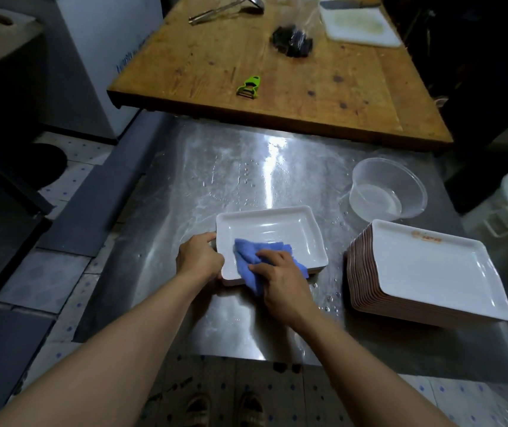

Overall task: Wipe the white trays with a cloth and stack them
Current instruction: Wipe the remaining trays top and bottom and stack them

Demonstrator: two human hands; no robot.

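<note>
**Cloth on the tray, stack waiting at three o'clock**

While the left hand (199, 257) grips the white tray's (277, 229) nine o'clock rim, the right hand (280, 282) clutches the blue cloth (248, 263) against its floor. The steel tabletop (231, 167) lies bare toward twelve o'clock; the tray stack (425, 269) sits near, apart, beside a clear tub (388, 189).

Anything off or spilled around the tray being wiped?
Water droplets are scattered on the steel table beside the tray and the tall tray stack. Otherwise normal: left hand steadies the tray, right hand wipes with the blue cloth.
</note>
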